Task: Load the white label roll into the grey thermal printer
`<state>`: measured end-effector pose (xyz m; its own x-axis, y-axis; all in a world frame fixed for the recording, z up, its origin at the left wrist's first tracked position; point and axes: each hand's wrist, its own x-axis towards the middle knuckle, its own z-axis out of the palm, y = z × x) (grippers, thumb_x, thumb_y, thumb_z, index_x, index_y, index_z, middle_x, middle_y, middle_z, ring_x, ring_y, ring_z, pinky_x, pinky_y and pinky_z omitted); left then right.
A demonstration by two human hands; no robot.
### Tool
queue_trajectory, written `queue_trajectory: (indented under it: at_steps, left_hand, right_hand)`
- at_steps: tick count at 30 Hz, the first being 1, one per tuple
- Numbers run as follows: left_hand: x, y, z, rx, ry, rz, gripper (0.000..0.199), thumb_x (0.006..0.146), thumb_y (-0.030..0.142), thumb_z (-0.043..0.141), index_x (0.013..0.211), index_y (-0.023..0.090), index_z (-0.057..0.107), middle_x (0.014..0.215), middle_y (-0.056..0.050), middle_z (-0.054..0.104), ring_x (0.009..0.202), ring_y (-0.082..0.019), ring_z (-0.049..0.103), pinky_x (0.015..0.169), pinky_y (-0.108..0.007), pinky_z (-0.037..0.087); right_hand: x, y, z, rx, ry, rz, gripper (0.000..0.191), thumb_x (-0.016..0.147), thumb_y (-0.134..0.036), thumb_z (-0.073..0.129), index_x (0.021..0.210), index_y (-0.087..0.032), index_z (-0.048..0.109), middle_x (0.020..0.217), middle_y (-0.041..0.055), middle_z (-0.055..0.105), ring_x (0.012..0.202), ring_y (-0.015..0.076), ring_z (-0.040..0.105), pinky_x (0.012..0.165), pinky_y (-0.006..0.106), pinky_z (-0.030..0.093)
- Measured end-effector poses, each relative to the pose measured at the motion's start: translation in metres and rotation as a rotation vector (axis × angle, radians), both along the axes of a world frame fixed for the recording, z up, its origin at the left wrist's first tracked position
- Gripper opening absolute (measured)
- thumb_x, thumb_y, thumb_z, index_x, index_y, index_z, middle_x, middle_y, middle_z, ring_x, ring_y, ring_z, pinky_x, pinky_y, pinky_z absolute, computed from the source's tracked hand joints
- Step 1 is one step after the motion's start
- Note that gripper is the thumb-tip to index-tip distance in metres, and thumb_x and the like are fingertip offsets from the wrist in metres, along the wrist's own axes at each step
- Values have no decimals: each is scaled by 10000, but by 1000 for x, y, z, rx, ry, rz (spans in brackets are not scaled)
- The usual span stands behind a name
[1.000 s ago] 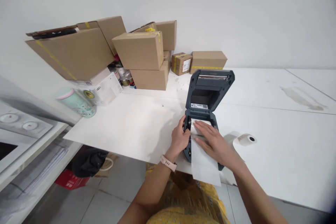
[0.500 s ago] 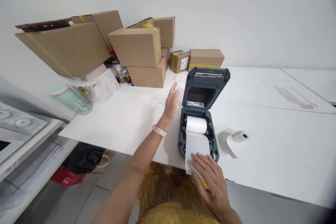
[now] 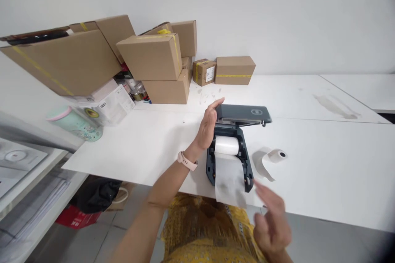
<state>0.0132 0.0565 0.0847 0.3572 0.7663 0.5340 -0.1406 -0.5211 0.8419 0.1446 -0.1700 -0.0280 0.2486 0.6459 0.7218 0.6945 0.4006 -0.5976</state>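
Fingers of the left hand lie close together along the left edge of the lid of a dark printer, just right of and below the centre of the frame; whether the thumb grips the lid from beneath cannot be told. The lid stands partway between raised and shut, above the back of the printer body. Inside, a white paper roll sits across its holders, and its paper strip runs forward past the printer's front. Good handling here would mean lowering the lid evenly, keeping that strip flat and centred, and having both hands clear of the hinge and rim. The person's right hand, blurred at lower right, has the index finger extended and the others curled loosely, apparently holding nothing; its tip is near the front right corner, where it should stay out of the lid's path. Beyond, a loose paper roll lies on the white table, with cardboard boxes at upper left.
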Motion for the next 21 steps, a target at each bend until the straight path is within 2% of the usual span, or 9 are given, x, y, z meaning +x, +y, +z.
queue_trajectory:
  at_steps: [2, 3, 6, 8, 11, 14, 18, 21]
  left_hand:
    - [-7, -19, -6, 5, 39, 7, 587, 1090, 583, 218, 1537, 269, 434, 1648, -52, 420, 1563, -241, 325, 1316, -411, 215]
    - [-10, -27, -10, 5, 51, 10, 584, 1091, 579, 219, 1554, 278, 411, 1666, -50, 393, 1573, -243, 305, 1320, -419, 208]
    - [-19, -44, -24, 21, 84, 1, 566, 1094, 555, 227, 1582, 303, 364, 1702, -39, 330, 1597, -265, 249, 1334, -464, 174]
    - [-26, -56, -36, 41, 100, -13, 543, 1099, 525, 233, 1590, 325, 348, 1723, -26, 281, 1611, -278, 208, 1338, -498, 158]
    - [-35, -74, -57, 71, 129, -7, 524, 1098, 496, 258, 1581, 325, 364, 1733, -36, 255, 1615, -296, 199, 1329, -529, 186]
    - [-41, -91, -78, 57, 159, 54, 507, 1090, 487, 271, 1505, 277, 475, 1700, -80, 334, 1593, -316, 268, 1302, -553, 254]
    - [-39, -103, -97, 80, 152, 139, 481, 1083, 444, 286, 1433, 227, 534, 1645, -134, 422, 1569, -335, 324, 1263, -582, 323]
    - [-35, -101, -104, 146, 129, 198, 422, 1084, 376, 300, 1395, 233, 547, 1609, -139, 465, 1546, -330, 369, 1261, -602, 317]
  right_hand:
    - [9, 19, 15, -62, 253, -133, 537, 1032, -322, 382, 1565, -341, 452, 1584, 62, 505, 1461, 352, 482, 1146, 649, 440]
    - [14, 31, 24, -94, 368, -155, 553, 1052, -376, 308, 1600, -349, 381, 1646, 55, 420, 1521, 352, 405, 1192, 668, 381]
    - [26, 65, 47, -163, 485, -45, 623, 1057, -473, 87, 1656, -352, 204, 1729, 18, 261, 1599, 297, 264, 1258, 629, 308]
    - [29, 78, 53, -206, 459, 50, 674, 1043, -490, 10, 1647, -321, 258, 1716, 6, 299, 1602, 268, 262, 1284, 583, 290]
    - [25, 76, 45, -238, 451, 125, 693, 1042, -540, 71, 1553, -294, 470, 1640, 17, 448, 1566, 295, 347, 1291, 567, 287]
    - [16, 60, 29, -250, 417, 31, 644, 1044, -556, 166, 1435, -296, 608, 1588, 27, 518, 1527, 336, 409, 1260, 595, 321]
    - [7, 41, 20, -244, 351, -25, 470, 1062, -415, 314, 1350, -299, 667, 1551, 39, 560, 1512, 323, 432, 1240, 607, 337]
    - [6, 40, 19, -206, 332, -19, 381, 1056, -354, 388, 1266, -279, 697, 1500, 67, 604, 1477, 312, 476, 1231, 615, 340]
